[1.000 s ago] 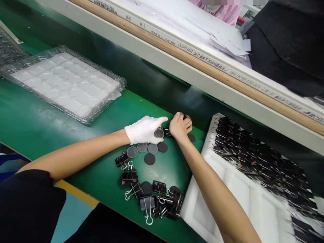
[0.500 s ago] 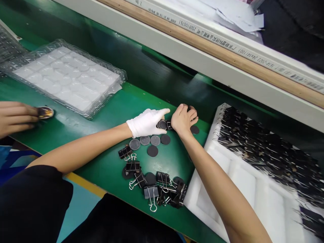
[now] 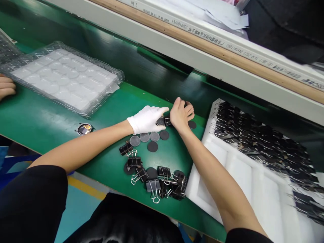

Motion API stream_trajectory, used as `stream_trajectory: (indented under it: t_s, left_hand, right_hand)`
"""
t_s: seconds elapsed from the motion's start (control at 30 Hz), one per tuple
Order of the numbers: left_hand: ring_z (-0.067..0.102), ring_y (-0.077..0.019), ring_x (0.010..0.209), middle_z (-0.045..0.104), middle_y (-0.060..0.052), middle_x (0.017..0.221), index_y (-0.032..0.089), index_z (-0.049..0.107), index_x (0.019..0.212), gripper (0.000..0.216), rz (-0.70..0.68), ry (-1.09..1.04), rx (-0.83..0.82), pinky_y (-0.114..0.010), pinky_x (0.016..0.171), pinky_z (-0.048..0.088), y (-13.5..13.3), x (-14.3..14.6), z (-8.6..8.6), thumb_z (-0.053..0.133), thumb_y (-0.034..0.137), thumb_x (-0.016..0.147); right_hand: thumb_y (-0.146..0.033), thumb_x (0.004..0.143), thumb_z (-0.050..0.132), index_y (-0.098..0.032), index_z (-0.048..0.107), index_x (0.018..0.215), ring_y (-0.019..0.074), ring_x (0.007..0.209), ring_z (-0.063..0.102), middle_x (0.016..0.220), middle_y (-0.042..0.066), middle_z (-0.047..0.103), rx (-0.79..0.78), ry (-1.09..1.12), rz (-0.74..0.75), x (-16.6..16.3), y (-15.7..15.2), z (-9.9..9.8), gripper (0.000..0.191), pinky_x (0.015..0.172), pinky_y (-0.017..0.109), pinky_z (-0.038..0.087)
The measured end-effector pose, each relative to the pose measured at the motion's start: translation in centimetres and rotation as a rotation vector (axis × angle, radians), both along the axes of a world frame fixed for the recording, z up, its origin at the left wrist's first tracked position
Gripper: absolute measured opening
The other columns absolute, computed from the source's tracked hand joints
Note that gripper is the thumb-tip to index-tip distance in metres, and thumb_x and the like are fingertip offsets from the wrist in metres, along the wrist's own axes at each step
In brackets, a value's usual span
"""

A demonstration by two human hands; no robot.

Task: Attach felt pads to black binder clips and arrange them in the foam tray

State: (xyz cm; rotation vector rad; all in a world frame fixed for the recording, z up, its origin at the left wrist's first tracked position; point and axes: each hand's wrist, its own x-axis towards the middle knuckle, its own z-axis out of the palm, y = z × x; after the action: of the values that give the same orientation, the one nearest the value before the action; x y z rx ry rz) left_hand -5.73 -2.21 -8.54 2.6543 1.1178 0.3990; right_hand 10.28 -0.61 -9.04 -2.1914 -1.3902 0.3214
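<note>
My left hand (image 3: 145, 119), in a white glove, is closed around dark round discs (image 3: 160, 121), with the thumb stretched out above them. A black binder clip (image 3: 167, 121) sits between the discs and my bare right hand (image 3: 181, 114). The right hand's fingers are curled and its palm is against the clip's handle end, which is hidden. Just below my left hand lies a row of grey discs (image 3: 144, 137) with a black disc (image 3: 152, 146) under it. Nearer to me is a loose group of binder clips (image 3: 153, 185) with silver handles, among more black discs.
A white foam tray (image 3: 202, 189) on the right holds many black binder clips (image 3: 263, 145) in rows. Clear plastic blister trays (image 3: 68, 79) lie at the left. A round badge with a picture (image 3: 84, 129) rests near my left forearm. Another person's hand (image 3: 6, 87) is at the left edge.
The other person's hand has let go of the round badge, leaving it on the green table, and moved back to the left edge. My hands stay together at the clip, nearly unmoved.
</note>
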Motion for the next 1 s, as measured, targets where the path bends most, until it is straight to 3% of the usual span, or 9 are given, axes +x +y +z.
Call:
stream_trajectory:
  t_s: [0.1, 0.2, 0.3, 0.37, 0.47, 0.53, 0.7, 0.83, 1.0]
  left_hand:
    - [0.064, -0.0333, 0.108, 0.068, -0.014, 0.116, 0.014, 0.045, 0.147, 0.070, 0.122, 0.037, 0.036, -0.041, 0.090, 0.043, -0.3, 0.0, 0.2, 0.064, 0.046, 0.089]
    - [0.058, -0.0384, 0.114, 0.060, -0.018, 0.126, 0.017, 0.048, 0.147, 0.074, 0.284, 0.016, 0.094, -0.048, 0.091, 0.042, -0.3, -0.3, 0.3, 0.064, 0.057, 0.086]
    - [0.052, -0.0392, 0.123, 0.047, -0.015, 0.149, 0.027, 0.052, 0.146, 0.060, 0.194, -0.004, 0.132, -0.051, 0.092, 0.041, 0.1, -0.9, 0.2, 0.053, 0.055, 0.094]
    - [0.051, -0.0377, 0.124, 0.042, -0.012, 0.156, 0.028, 0.057, 0.142, 0.049, 0.089, 0.026, 0.132, -0.051, 0.093, 0.042, 0.4, -1.2, 0.1, 0.042, 0.049, 0.100]
    - [0.055, -0.0351, 0.117, 0.052, -0.015, 0.146, 0.022, 0.060, 0.139, 0.049, 0.086, 0.040, 0.119, -0.050, 0.093, 0.044, 0.7, -1.3, -0.2, 0.036, 0.044, 0.102]
    - [0.059, -0.0325, 0.114, 0.060, -0.016, 0.135, 0.018, 0.058, 0.141, 0.050, 0.155, -0.008, 0.093, -0.048, 0.096, 0.046, 1.0, -1.4, -0.3, 0.033, 0.039, 0.103]
    - [0.061, -0.0235, 0.123, 0.067, -0.011, 0.132, 0.015, 0.060, 0.137, 0.049, 0.240, -0.261, 0.000, -0.038, 0.109, 0.045, 2.9, -2.6, -0.6, 0.032, 0.024, 0.097]
    - [0.051, -0.0230, 0.137, 0.061, -0.007, 0.145, 0.020, 0.061, 0.137, 0.049, -0.089, -0.247, -0.099, -0.038, 0.118, 0.037, 4.7, -4.2, 0.3, 0.046, 0.026, 0.090]
    - [0.048, -0.0300, 0.139, 0.048, -0.005, 0.157, 0.031, 0.049, 0.149, 0.068, -0.273, 0.041, -0.242, -0.042, 0.115, 0.034, 5.1, -5.2, 1.6, 0.065, 0.049, 0.085]
  right_hand:
    - [-0.050, 0.107, 0.018, -0.026, 0.052, 0.140, 0.0318, 0.143, 0.038, 0.148, 0.015, 0.048, 0.107, 0.008, 0.195, 0.9, -1.7, 3.2, 0.053, 0.114, 0.058, 0.029]
    - [-0.053, 0.103, 0.039, -0.023, 0.062, 0.124, 0.0287, 0.117, 0.059, 0.119, 0.010, 0.066, -0.068, 0.056, 0.763, 2.1, -5.0, 7.7, 0.044, 0.101, 0.047, 0.046]
    - [-0.049, 0.097, 0.058, -0.025, 0.068, 0.111, 0.0227, 0.092, 0.065, 0.098, 0.004, 0.070, -0.424, 0.106, 1.238, 2.1, -8.9, 10.2, 0.030, 0.084, 0.036, 0.053]
    - [-0.043, 0.098, 0.061, -0.025, 0.065, 0.123, 0.0208, 0.088, 0.064, 0.100, 0.004, 0.069, -0.404, 0.086, 1.327, 1.0, -11.0, 9.7, 0.031, 0.079, 0.034, 0.052]
    - [-0.037, 0.102, 0.057, -0.022, 0.060, 0.132, 0.0222, 0.091, 0.062, 0.108, 0.009, 0.065, -0.233, -0.036, 1.358, -1.5, -12.6, 7.0, 0.034, 0.077, 0.036, 0.051]
    - [-0.032, 0.103, 0.056, -0.019, 0.066, 0.116, 0.0218, 0.090, 0.061, 0.104, 0.009, 0.065, -0.177, -0.046, 1.393, -2.7, -12.8, 5.7, 0.021, 0.078, 0.037, 0.049]
    - [-0.024, 0.097, 0.059, -0.021, 0.061, 0.086, 0.0156, 0.085, 0.061, 0.093, 0.002, 0.065, -0.153, 0.349, 1.334, -1.8, -11.7, 6.9, 0.011, 0.080, 0.032, 0.049]
    - [-0.027, 0.089, 0.063, -0.021, 0.060, 0.079, 0.0193, 0.093, 0.064, 0.101, 0.006, 0.069, -0.006, 0.463, 0.951, 1.9, -8.7, 7.9, 0.012, 0.079, 0.033, 0.049]
    - [-0.037, 0.085, 0.063, -0.022, 0.059, 0.074, 0.0199, 0.073, 0.064, 0.076, 0.004, 0.069, 0.032, 0.386, 0.413, 5.8, -4.4, 4.6, 0.020, 0.067, 0.032, 0.045]
